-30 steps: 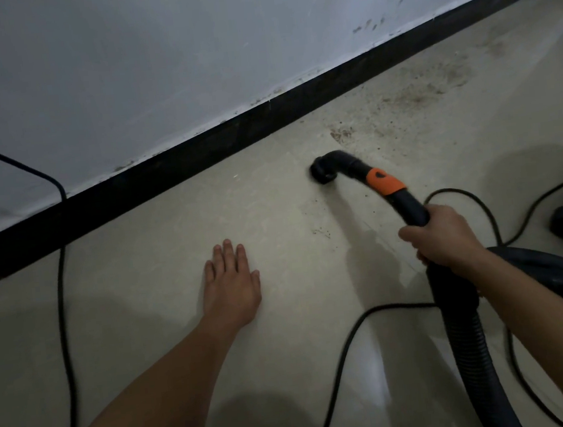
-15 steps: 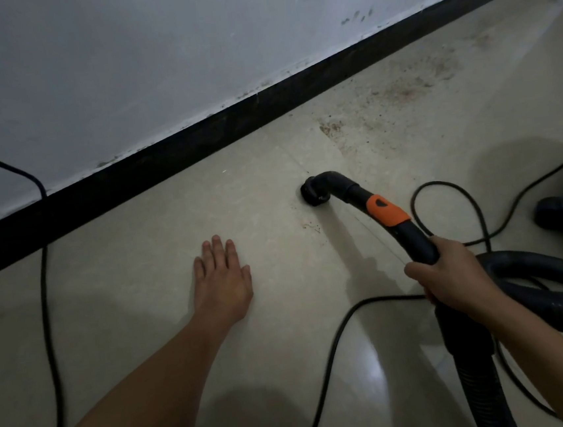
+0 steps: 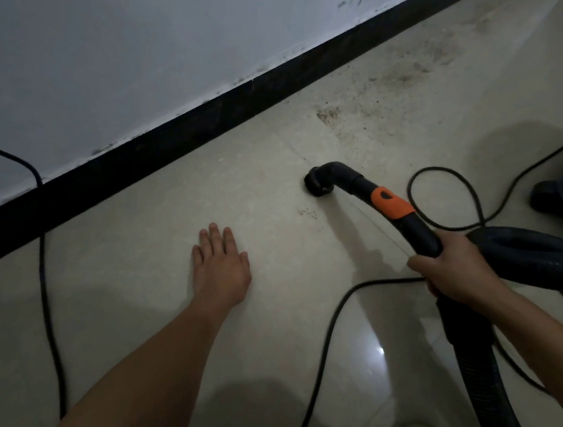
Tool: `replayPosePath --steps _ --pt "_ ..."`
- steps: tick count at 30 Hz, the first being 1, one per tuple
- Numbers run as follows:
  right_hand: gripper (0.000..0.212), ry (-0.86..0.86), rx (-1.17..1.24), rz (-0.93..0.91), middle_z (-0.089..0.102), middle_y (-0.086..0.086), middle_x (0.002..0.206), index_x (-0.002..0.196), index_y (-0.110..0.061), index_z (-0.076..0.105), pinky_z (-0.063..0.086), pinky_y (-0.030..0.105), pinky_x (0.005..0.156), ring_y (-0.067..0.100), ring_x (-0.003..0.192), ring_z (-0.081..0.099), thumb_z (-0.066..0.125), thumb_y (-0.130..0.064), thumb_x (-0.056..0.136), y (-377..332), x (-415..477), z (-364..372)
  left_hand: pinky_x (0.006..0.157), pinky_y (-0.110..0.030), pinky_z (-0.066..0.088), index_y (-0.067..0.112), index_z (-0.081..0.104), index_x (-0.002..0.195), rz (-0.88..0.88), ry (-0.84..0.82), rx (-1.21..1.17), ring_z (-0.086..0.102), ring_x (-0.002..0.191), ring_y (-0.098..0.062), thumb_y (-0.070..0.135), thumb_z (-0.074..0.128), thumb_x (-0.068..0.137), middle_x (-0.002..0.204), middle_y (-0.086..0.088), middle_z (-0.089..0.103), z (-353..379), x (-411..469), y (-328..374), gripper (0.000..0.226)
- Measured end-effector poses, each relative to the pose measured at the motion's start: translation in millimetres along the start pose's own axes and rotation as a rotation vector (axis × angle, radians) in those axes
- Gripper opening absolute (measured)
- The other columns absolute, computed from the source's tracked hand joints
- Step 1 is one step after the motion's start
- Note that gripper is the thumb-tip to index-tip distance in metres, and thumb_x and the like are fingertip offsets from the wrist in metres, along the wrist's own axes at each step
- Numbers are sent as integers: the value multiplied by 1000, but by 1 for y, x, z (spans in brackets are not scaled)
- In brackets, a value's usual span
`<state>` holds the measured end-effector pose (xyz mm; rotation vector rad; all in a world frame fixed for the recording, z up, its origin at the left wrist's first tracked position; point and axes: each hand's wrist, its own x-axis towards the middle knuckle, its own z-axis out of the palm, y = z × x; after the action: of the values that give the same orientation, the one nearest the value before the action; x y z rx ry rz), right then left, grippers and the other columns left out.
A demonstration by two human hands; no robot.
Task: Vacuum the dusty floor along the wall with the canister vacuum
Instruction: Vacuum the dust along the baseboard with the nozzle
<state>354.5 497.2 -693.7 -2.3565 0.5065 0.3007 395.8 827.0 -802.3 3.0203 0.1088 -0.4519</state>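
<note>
Head cam: right hand (image 3: 457, 272) is wrapped around the black wand (image 3: 419, 231) right of center. The wand's long axis runs up-left to the nozzle (image 3: 318, 184), which sits mouth-down on the floor mid-frame. Left hand (image 3: 221, 267) lies flat on the tile, fingers straight and close together, just propping. The dusty patch (image 3: 397, 74) is up-right of the nozzle, along the baseboard (image 3: 229, 115), so I'd guess the push goes that way.

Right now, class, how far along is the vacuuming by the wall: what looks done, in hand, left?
Done: the tiles around the left hand look clean. In hand: the right hand grips the wand, its nozzle down beside a few specks. Left: those specks and the dusty patch further along the baseboard.
</note>
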Motion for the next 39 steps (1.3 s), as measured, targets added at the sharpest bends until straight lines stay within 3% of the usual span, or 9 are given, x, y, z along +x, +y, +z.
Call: replayPosePath --steps 10,15,19,24,34,39 --pt "15 -66 62 78 57 4 53 82 -16 57 43 24 41 12 38 55 70 -12 74 36 -64 -6 118 -51 6 5 15 151 -147 36 -122 1 145 -41 32 30 100 158 -24 4 -4 -1 36 60" --pt "25 4 -27 61 63 -3 58 86 -33 59 45 26 45 9 44 59 71 -19 68 51 -96 5 118 -49 7 8 18 151 -90 51 -138 3 146 -40 33 32 100 159 -22 6 -5 -5 29 59" --pt "20 61 8 60 61 2 55 84 -28 58 51 31 44 14 43 61 69 -18 71 31 -76 18 118 -45 10 9 18 151 -14 45 -110 6 146 -35 32 32 100 159 -19 8 -5 -11 14 58" --pt "17 -59 -62 -63 61 1 59 79 -25 53 45 27 43 14 43 60 67 -23 70 -10 -47 44 118 -41 14 11 21 151 32 37 -110 7 147 -30 31 35 99 159 -18 10 -4 -20 -5 57" --pt "16 182 88 155 62 4 54 84 -30 58 43 23 38 14 42 60 71 -25 76 64 -103 26 116 -46 16 7 25 148 3 44 -87 12 144 -41 31 37 98 157 -23 13 -3 -16 26 57" --pt "11 307 127 270 62 5 54 79 -21 58 43 27 38 16 40 59 68 -23 77 93 -108 15 115 -45 15 8 27 147 55 39 -112 11 144 -39 30 40 97 157 -22 13 -2 -14 52 56"
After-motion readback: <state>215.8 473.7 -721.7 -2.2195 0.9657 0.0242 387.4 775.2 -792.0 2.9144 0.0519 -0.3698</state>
